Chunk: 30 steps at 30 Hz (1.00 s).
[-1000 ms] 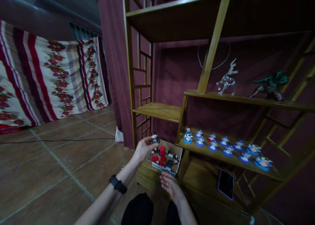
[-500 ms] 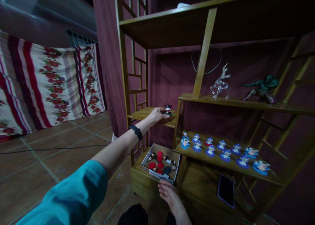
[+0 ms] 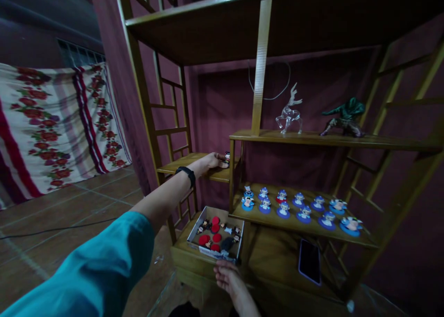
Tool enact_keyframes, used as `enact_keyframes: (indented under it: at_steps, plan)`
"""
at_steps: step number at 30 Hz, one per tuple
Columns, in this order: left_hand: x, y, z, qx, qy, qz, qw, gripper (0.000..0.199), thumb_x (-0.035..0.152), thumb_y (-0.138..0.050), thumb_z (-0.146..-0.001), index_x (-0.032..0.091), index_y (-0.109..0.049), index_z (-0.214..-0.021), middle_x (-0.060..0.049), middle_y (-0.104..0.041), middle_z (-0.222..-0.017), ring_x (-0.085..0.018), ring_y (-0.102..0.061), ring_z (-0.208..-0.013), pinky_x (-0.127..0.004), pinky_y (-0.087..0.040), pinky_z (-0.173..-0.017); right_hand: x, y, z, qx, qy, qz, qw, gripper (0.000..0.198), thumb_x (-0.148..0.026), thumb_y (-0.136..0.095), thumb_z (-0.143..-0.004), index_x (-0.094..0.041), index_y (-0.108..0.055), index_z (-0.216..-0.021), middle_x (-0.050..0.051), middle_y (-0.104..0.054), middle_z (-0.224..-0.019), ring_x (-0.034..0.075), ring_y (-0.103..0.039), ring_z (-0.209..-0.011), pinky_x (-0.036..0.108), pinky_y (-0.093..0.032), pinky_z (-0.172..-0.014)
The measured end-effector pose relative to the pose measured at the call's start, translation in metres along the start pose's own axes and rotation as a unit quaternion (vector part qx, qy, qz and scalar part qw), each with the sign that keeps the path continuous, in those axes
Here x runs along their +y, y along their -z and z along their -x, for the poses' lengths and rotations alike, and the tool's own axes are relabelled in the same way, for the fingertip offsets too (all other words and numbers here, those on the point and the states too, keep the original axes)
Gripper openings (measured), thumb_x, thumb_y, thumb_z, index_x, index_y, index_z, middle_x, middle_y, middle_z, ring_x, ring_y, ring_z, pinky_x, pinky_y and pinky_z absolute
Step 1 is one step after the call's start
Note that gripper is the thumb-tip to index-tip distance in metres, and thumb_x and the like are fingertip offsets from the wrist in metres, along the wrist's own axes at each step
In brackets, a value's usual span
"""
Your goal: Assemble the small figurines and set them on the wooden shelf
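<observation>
My left hand (image 3: 214,160), reaching out with a black band on its wrist, grips a small dark-haired figurine (image 3: 227,158). The figurine is upright at the right end of the small left shelf (image 3: 183,161), close to the divider post. Whether its base touches the wood I cannot tell, as fingers cover part of it. Below stands an open cardboard box (image 3: 212,253) with several more figurines and red round bases (image 3: 204,239) inside. My right hand (image 3: 229,280) hovers just in front of the box, fingers loosely bent and apart, with nothing in it.
Several small figurines on purple and blue bases (image 3: 283,209) stand in two rows on the right shelf. Above them are a clear deer figure (image 3: 290,115) and a green-cloaked figure (image 3: 347,115). A phone (image 3: 310,261) lies on the bottom board. A cable (image 3: 58,226) crosses the floor.
My left hand has moved the figurine back and toward the divider post on the small shelf. The view has turned right; my right hand stays near the box.
</observation>
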State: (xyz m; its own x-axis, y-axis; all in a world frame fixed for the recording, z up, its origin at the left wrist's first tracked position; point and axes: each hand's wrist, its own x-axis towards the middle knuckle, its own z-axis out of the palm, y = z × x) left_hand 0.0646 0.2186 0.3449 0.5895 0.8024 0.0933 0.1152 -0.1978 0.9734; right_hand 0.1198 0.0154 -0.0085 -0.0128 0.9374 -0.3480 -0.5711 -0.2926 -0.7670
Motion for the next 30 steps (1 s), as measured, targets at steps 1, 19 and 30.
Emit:
enact_keyframes:
  at_steps: [1,19,30]
  plan:
    - [0.000,0.000,0.001,-0.009,-0.006,0.003,1.000,0.037,0.013,-0.076,-0.045,0.010,-0.069,-0.081,-0.004,-0.065,-0.058,-0.014,-0.057,-0.053,-0.024,-0.045,-0.054,-0.001,-0.001,0.000,0.001,-0.001,0.002,1.000,0.031,-0.032,-0.070,-0.052,-0.020,-0.064,-0.079,0.004,-0.069,-0.077,0.012,-0.061,-0.063,0.024,-0.045,-0.059]
    - [0.007,-0.004,0.004,0.006,0.030,-0.093,0.995,0.030,0.015,-0.076,-0.044,0.014,-0.070,-0.073,-0.003,-0.067,-0.061,-0.015,-0.057,-0.053,-0.023,-0.043,-0.051,-0.010,-0.014,0.014,0.003,0.007,0.029,1.000,0.028,-0.028,-0.067,-0.053,-0.018,-0.062,-0.078,0.003,-0.067,-0.073,0.010,-0.058,-0.059,0.022,-0.042,-0.057]
    - [0.002,0.000,-0.003,0.047,0.016,-0.104,0.993,0.030,0.013,-0.077,-0.038,0.011,-0.069,-0.067,-0.003,-0.063,-0.054,-0.015,-0.055,-0.053,-0.027,-0.043,-0.055,-0.013,-0.004,0.026,-0.021,0.044,0.002,0.999,0.028,-0.028,-0.069,-0.056,-0.017,-0.063,-0.081,0.004,-0.067,-0.076,0.011,-0.059,-0.064,0.023,-0.043,-0.062]
